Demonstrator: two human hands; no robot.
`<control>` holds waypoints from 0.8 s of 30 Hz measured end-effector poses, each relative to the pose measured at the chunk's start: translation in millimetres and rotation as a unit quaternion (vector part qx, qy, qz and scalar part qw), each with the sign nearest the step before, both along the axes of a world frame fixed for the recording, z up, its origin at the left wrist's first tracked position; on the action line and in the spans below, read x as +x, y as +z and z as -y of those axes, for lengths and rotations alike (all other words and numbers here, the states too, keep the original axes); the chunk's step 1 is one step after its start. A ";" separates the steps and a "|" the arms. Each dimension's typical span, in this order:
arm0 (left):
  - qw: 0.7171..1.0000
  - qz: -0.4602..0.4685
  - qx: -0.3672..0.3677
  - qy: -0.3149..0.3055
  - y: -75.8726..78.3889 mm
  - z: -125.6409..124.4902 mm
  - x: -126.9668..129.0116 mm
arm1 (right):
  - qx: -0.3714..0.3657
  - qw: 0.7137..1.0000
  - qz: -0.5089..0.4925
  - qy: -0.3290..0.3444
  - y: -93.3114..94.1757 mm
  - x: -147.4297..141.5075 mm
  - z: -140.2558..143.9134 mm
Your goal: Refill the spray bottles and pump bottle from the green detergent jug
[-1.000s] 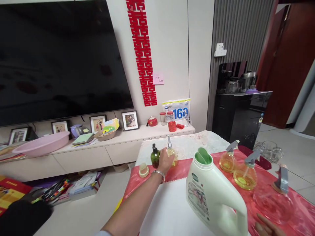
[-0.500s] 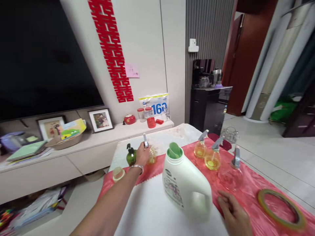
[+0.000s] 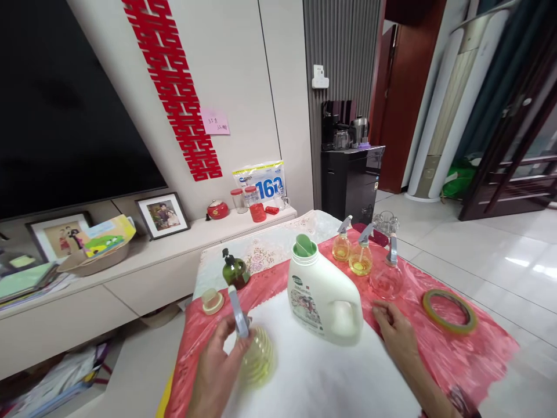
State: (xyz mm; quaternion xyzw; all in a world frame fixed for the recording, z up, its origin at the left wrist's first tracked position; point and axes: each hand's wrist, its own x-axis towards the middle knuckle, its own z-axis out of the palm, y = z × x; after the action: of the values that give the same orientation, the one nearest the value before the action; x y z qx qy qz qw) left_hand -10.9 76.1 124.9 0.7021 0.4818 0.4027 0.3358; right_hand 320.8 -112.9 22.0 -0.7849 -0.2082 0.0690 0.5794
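Note:
My left hand (image 3: pixel 220 363) is closed round the neck of a clear ribbed spray bottle (image 3: pixel 260 355) with a grey trigger head and pale yellow liquid, over the white sheet (image 3: pixel 300 377). Palm down on the red plastic cover, my right hand (image 3: pixel 395 334) is empty, its fingers loosely bent and apart. Between the hands stands a white detergent jug (image 3: pixel 322 302) with a green spout and no cap on. A pale translucent cap (image 3: pixel 212 301) sits on the cover at the left. Behind it is a green pump bottle (image 3: pixel 235 271).
Three more spray bottles, one of them pinkish (image 3: pixel 386 280), stand right of the jug. A roll of yellowish tape (image 3: pixel 426 302) lies near the right edge of the red plastic cover (image 3: pixel 461 354). Framed photos and red-lidded jars line the cabinet (image 3: pixel 183 249) behind.
My left hand has brought the spray bottle from beside the pump bottle towards me, over the white sheet. My right hand stays by the jug's handle side. The view has shifted right.

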 end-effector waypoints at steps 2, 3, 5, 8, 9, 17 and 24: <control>0.998 0.002 -0.055 -0.032 -17.3 23.9 -12.1 | 0.021 1.000 -0.005 -0.010 -1.0 0.1 1.3; 0.997 0.012 -0.064 -0.042 -26.0 33.1 -15.3 | 0.034 0.999 -0.006 -0.017 -1.2 0.4 2.3; 0.996 0.046 -0.056 -0.043 -41.1 45.9 -16.8 | 0.063 0.997 0.003 -0.036 1.6 -0.3 5.1; 0.995 0.078 -0.048 -0.042 -53.9 53.3 -11.2 | 0.107 0.992 0.051 -0.044 19.2 -14.0 9.7; 0.995 0.075 -0.048 -0.046 -54.9 53.8 -8.5 | 0.118 0.990 0.073 -0.030 28.8 -24.0 10.4; 0.996 0.054 -0.042 -0.051 -51.6 60.8 4.0 | 0.127 0.928 0.172 0.304 92.2 -155.5 -20.1; 0.998 0.024 0.001 -0.061 -87.3 61.1 -5.6 | 0.116 0.894 0.138 0.410 84.3 -206.0 -63.0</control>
State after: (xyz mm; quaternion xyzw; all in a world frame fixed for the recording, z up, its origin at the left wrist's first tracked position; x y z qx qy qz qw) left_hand -16.5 14.9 37.6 0.7210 0.4294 0.3982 0.3703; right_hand 114.8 -49.9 106.3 -0.5584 -0.5963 0.1667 0.5521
